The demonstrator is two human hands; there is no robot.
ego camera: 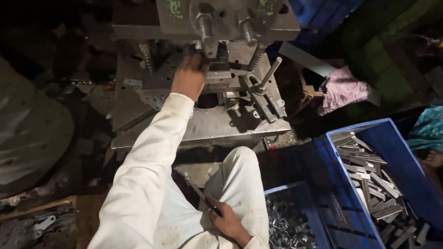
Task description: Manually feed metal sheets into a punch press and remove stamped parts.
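Currently: left hand (188,77) at press die (217,69), fingers hidden, grip untellable; right hand (227,220) clenching rod (198,191). Feeding step, seemingly; next: hand clear.

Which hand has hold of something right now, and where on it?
The right hand grips a thin metal rod at its dark lower end. The left hand reaches into the press die; whether its fingers hold anything cannot be told.
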